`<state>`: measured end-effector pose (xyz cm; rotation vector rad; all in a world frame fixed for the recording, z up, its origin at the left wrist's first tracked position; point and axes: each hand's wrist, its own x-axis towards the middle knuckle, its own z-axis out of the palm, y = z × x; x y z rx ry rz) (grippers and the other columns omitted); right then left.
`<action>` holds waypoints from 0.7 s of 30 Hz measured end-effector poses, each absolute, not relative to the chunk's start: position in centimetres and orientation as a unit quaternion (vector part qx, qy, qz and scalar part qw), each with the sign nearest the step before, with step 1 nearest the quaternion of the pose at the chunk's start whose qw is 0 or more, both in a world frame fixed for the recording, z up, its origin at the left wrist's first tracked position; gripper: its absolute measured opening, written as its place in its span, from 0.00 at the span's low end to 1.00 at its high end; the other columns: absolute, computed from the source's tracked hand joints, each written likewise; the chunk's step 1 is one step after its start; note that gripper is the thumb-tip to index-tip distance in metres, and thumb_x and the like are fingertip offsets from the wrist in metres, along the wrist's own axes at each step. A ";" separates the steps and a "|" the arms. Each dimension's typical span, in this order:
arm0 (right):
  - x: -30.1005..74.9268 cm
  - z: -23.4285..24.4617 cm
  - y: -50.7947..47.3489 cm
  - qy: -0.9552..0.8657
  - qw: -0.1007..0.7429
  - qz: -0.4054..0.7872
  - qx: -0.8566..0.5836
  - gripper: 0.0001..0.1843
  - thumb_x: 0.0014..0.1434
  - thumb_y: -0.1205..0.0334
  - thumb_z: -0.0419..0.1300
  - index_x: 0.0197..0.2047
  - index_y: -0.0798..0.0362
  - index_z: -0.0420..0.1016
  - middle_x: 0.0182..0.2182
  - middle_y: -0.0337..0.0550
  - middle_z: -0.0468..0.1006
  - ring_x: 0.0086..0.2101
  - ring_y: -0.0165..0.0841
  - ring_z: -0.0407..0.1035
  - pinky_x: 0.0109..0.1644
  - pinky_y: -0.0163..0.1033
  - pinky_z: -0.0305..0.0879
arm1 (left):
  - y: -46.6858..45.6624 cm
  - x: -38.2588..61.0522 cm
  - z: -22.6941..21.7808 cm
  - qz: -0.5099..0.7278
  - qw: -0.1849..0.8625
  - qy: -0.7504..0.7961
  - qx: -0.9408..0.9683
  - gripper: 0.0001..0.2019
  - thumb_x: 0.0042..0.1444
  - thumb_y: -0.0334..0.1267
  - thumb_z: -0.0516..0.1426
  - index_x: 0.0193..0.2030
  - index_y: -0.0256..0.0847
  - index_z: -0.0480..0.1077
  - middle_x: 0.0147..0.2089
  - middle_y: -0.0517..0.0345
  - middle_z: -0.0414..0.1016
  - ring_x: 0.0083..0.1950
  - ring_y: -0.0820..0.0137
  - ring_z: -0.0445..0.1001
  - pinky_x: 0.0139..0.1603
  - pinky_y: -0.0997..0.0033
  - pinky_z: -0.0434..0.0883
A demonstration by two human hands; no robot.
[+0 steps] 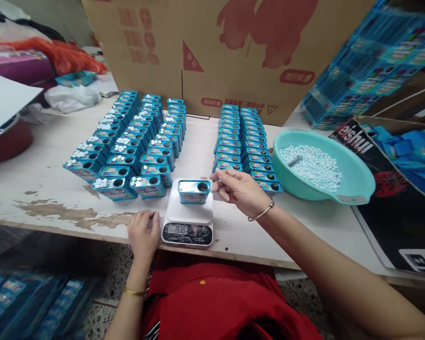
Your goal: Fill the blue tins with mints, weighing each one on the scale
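A small blue tin (193,193) with a round dark opening in its top stands upright on a white digital scale (187,236). The scale's display seems to read 153.5. My right hand (242,191) is at the tin's right side, thumb and fingers pinched close to its top edge. Whatever lies between those fingertips is too small to make out, and I cannot tell whether they touch the tin. My left hand (143,231) rests at the table's front edge, left of the scale, its fingers curled in with nothing visible in them.
Rows of blue tins (115,189) with white pellets on their tops stand left. More tins (228,150) line up right of centre. A turquoise basin (354,172) holds pale pellets and a small scoop (295,161). Behind is a large cardboard box (205,56); stacked blue packs (371,61) rise at right.
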<state>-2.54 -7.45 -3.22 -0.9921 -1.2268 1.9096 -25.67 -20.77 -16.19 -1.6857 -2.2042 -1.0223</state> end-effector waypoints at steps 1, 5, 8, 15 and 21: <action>-2.2 -3.6 -7.5 -0.455 0.314 0.738 -0.388 0.19 0.50 0.48 0.63 0.33 0.57 0.71 0.21 0.36 0.73 0.14 0.19 0.55 0.17 0.30 0.41 | -20.8 -25.7 -16.2 -0.343 0.092 -0.743 -0.567 0.08 0.59 0.40 0.53 0.33 0.39 0.69 0.34 0.54 0.72 0.40 0.66 0.69 0.46 0.64 0.65; -1.7 -4.3 -7.6 -0.454 0.282 0.745 -0.400 0.20 0.48 0.46 0.64 0.28 0.58 0.71 0.14 0.31 0.64 0.13 0.18 0.48 0.18 0.31 0.37 | -20.8 -25.7 -16.2 -0.340 0.089 -0.746 -0.565 0.09 0.59 0.40 0.53 0.33 0.39 0.69 0.35 0.53 0.72 0.41 0.66 0.69 0.46 0.64 0.65; -2.6 -3.7 -7.4 -0.501 0.278 0.718 -0.395 0.20 0.47 0.46 0.65 0.27 0.57 0.73 0.11 0.27 0.55 0.14 0.19 0.44 0.19 0.32 0.36 | -20.7 -25.8 -16.1 -0.341 0.086 -0.746 -0.566 0.08 0.59 0.40 0.53 0.33 0.39 0.69 0.35 0.53 0.72 0.41 0.66 0.69 0.46 0.64 0.65; -4.8 -2.8 -6.2 -0.622 0.317 0.600 -0.390 0.17 0.47 0.48 0.64 0.24 0.57 0.75 0.17 0.34 0.66 0.22 0.24 0.57 0.27 0.33 0.51 | -20.6 -25.8 -16.0 -0.339 0.089 -0.745 -0.568 0.08 0.59 0.40 0.53 0.33 0.39 0.69 0.35 0.53 0.72 0.40 0.65 0.69 0.45 0.64 0.65; -0.7 -4.9 -7.8 -0.484 0.352 0.679 -0.425 0.23 0.49 0.45 0.62 0.37 0.59 0.75 0.15 0.26 0.50 0.17 0.20 0.42 0.21 0.33 0.35 | -20.6 -25.8 -15.9 -0.340 0.081 -0.746 -0.567 0.09 0.59 0.40 0.52 0.32 0.39 0.68 0.34 0.52 0.72 0.40 0.65 0.69 0.45 0.65 0.65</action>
